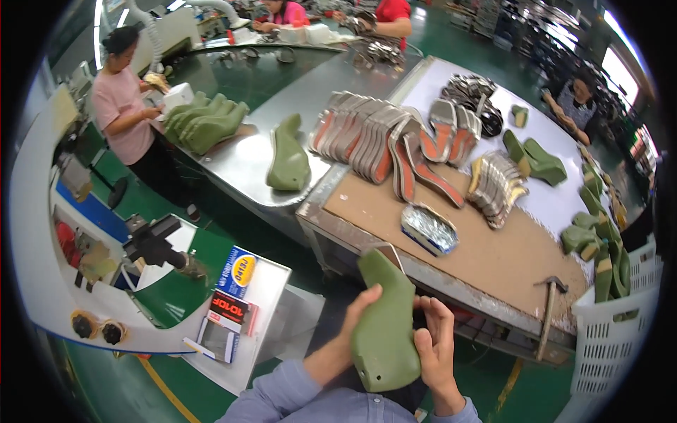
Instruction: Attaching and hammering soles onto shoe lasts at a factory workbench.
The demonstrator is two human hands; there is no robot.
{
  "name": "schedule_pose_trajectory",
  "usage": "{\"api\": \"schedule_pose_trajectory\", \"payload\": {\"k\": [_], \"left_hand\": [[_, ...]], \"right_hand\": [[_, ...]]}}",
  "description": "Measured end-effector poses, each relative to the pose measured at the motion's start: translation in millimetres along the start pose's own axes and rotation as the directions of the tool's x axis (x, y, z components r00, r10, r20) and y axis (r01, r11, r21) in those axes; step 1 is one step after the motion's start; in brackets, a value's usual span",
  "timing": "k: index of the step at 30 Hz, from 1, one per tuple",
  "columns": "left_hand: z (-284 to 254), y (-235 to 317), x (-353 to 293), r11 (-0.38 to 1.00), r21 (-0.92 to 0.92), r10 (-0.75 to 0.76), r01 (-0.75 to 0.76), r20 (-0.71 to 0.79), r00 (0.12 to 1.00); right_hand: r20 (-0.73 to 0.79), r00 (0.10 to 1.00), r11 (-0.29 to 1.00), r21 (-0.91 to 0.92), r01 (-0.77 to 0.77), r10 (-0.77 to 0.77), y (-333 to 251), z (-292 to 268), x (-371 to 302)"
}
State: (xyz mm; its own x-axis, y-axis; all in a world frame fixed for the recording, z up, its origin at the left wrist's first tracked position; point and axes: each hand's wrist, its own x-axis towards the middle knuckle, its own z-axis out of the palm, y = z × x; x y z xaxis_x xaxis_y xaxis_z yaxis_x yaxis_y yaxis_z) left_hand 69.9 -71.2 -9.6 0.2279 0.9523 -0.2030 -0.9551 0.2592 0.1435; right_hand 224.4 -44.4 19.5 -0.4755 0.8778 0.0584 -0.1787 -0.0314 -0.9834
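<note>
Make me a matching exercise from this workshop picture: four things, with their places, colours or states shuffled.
Things:
1. Hammer
2. Crate
3. Left hand
4. Box on the brown board

Places, colours or states:
A. At the left side of a green shoe last
B. Topped with shiny silver material
C. Brown-handled, lying left of the crate
D. White, with slotted sides

Pairs: 1-C, 2-D, 3-A, 4-B

Left hand (355, 321) partly behind green last (386, 324)
</note>
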Motion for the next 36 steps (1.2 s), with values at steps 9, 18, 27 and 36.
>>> {"api": "schedule_pose_trajectory", "payload": {"k": [9, 18, 27, 36], "left_hand": [[0, -14, 6, 0.916, 0.281, 0.28, -0.287, 0.064, 0.958], [53, 76, 49, 0.571, 0.234, 0.749, -0.787, 0.245, 0.616], [-21, 114, 23, -0.058, 0.897, 0.838, -0.438, 0.282, 0.467], [57, 90, 193, -0.94, 0.318, -0.092, -0.122, 0.107, 0.99]], "right_hand": [[0.377, 0.825, 0.701, 0.443, -0.56, 0.421, 19, -15, -35], [0.376, 0.788, 0.396, -0.709, 0.584, -0.488, -14, -32, 72], [0.406, 0.888, 0.321, -0.829, 0.458, -0.217, 18, -23, 88], [0.315, 0.926, 0.317, -0.874, 0.369, -0.208, 21, -17, 72]]}}
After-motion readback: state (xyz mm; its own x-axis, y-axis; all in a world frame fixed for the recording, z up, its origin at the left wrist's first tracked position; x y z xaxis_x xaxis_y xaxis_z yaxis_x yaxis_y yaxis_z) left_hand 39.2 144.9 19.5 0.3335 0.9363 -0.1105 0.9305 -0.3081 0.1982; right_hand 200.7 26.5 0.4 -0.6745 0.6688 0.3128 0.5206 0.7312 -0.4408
